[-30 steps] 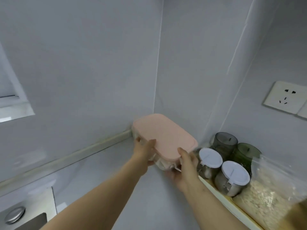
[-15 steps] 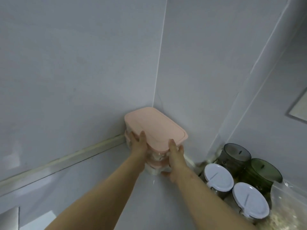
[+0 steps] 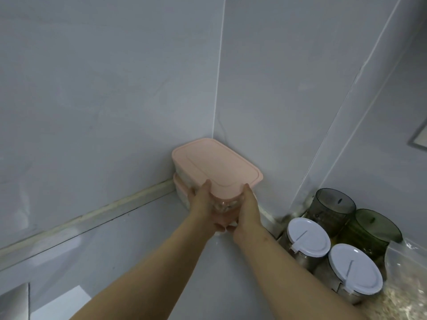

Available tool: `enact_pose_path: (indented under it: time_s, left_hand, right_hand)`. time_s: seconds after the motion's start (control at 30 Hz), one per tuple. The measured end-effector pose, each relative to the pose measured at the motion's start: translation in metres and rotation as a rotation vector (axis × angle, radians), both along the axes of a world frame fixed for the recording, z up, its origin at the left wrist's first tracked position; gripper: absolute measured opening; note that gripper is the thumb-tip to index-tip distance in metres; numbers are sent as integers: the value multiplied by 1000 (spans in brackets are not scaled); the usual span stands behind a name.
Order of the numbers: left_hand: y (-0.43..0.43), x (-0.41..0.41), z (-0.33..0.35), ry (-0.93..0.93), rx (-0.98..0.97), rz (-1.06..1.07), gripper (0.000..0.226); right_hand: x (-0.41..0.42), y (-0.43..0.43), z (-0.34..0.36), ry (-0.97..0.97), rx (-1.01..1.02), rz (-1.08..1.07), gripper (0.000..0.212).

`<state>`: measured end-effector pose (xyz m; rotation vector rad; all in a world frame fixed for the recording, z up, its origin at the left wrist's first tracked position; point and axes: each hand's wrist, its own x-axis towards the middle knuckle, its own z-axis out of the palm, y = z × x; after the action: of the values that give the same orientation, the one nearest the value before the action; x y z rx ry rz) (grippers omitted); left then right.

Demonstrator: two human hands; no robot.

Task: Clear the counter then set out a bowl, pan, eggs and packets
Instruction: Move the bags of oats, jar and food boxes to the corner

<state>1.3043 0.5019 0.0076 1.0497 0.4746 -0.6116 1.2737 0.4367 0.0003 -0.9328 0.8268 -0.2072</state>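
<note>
A stack of two clear containers with pink lids (image 3: 215,167) stands in the far corner of the grey counter (image 3: 129,245), tight against both walls. My left hand (image 3: 202,202) holds the stack's near left side, thumb up by the top lid. My right hand (image 3: 248,205) holds its near right side the same way. The fingers of both hands are wrapped around the near end of the stack. The lower container is mostly hidden behind my hands. No bowl, pan, eggs or packets are in view.
Two jars with white flip lids (image 3: 308,236) (image 3: 354,270) and two dark green canisters (image 3: 332,207) (image 3: 374,227) stand along the right wall. A clear bag of oats (image 3: 411,282) lies at the right edge. A metal sink edge (image 3: 13,301) shows bottom left.
Both hands have pushed the pink-lidded stack back into the corner, and it now rests against the walls. My view has shifted up and left, so the wall socket has left the frame.
</note>
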Motion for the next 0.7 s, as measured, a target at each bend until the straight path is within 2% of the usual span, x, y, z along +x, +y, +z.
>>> enact_pose_path:
  time_s: [0.13, 0.27, 0.33, 0.4, 0.43, 0.5, 0.6, 0.7]
  left_hand:
    - [5, -3, 3, -46, 32, -25, 55]
    - [22, -11, 8, -135, 127, -170, 58]
    - [28, -13, 15, -138, 198, -205, 65]
    - [32, -24, 29, -199, 289, -175, 71]
    - [34, -32, 36, -261, 328, -155, 71]
    - [38, -55, 52, -355, 366, -140, 65]
    - [38, -99, 66, -377, 404, -262, 54]
    - [36, -145, 65, -401, 411, -397, 39]
  right_hand:
    - [0, -3, -2, 22, -100, 48, 46]
    - [-13, 0, 12, 38, -155, 139, 47]
    - [-28, 0, 24, 52, -155, 154, 38]
    - [-47, 0, 40, 129, -205, 162, 15]
    - [-59, 2, 48, 152, -230, 177, 14]
    - [-85, 8, 62, 178, -245, 176, 30]
    - [-130, 17, 65, 164, -143, 116, 23]
    - [-181, 21, 57, 162, -92, 63, 28]
